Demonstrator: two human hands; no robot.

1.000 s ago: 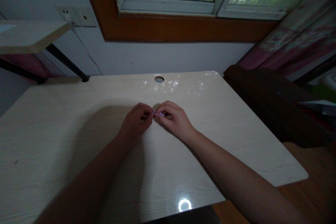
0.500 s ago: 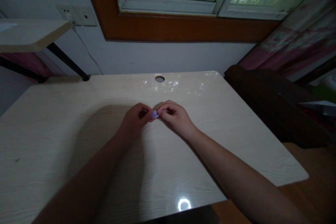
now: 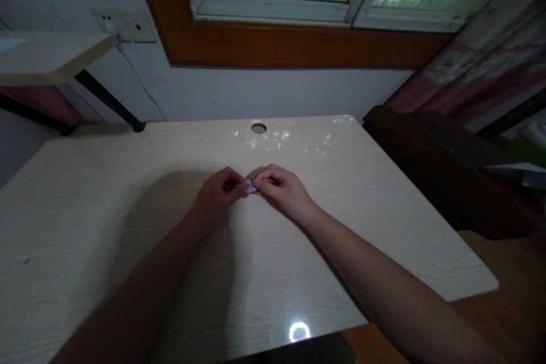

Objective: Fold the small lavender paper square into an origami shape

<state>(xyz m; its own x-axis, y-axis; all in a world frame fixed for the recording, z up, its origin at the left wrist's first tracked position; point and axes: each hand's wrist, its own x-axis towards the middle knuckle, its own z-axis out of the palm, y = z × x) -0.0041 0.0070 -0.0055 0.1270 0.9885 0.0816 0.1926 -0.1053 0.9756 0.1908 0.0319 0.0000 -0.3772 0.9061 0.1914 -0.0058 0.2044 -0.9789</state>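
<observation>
Between my two hands, over the middle of the desk, is a small pale purple piece (image 3: 250, 186), which looks like folded paper. My left hand (image 3: 219, 190) pinches its left side between thumb and fingers. My right hand (image 3: 282, 187) pinches the right side the same way, with fingertips almost touching those of the left. The fingers cover most of the piece, so its full shape is hidden. Both hands are at or just above the light wood-grain desk (image 3: 273, 261).
A round cable hole (image 3: 259, 128) sits near the desk's back edge. At the back left a raised shelf (image 3: 55, 60) stands on black legs (image 3: 111, 102). A white cord (image 3: 143, 84) hangs from the wall sockets (image 3: 123, 25). Dark furniture (image 3: 430, 165) stands beyond the right edge.
Both hands keep their pinch in nearly the same place. The purple piece between the fingertips now looks slightly flatter and paler. The view has shifted very slightly.
</observation>
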